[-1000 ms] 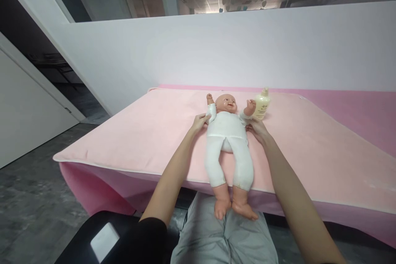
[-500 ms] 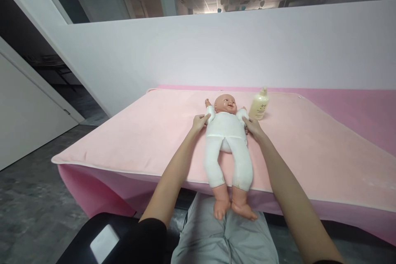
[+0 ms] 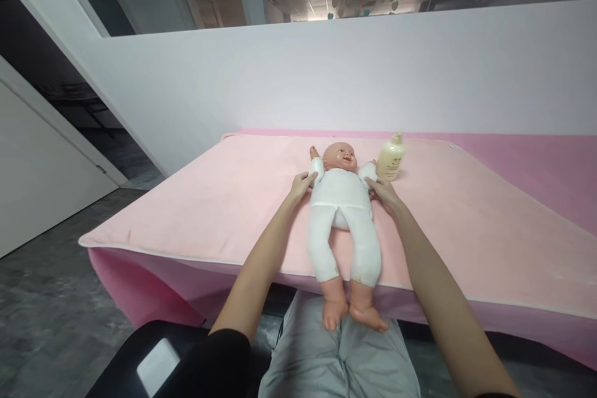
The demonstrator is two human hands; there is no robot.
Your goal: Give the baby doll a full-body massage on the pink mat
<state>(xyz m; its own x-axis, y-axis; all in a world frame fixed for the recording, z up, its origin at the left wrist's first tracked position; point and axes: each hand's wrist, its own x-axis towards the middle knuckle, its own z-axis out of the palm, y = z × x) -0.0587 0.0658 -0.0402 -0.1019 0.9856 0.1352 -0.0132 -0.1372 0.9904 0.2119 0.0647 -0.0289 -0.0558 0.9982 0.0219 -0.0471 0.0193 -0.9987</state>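
Observation:
A baby doll (image 3: 341,188) with a white cloth body lies on its back on a pale pink mat (image 3: 200,199), head toward the wall. Its bare feet reach past the mat's front edge, over my lap. My left hand (image 3: 302,185) is closed on the doll's sleeved arm at the left of the picture. On the other side, my right hand (image 3: 382,191) grips the doll's other sleeved arm, thumb on top. Both doll hands point up beside the head. Just behind my right hand stands a pale yellow pump bottle (image 3: 391,157), upright.
Beneath the mat, a pink cloth (image 3: 144,280) drapes over the table's front. A white wall (image 3: 326,74) with a window above closes off the back. A white rectangular object (image 3: 157,367) rests on a black surface at lower left. The door (image 3: 46,161) is at far left.
The doll's arm in my right hand has shifted slightly up and outward, its hand now closer to the bottle. My left hand stays almost still.

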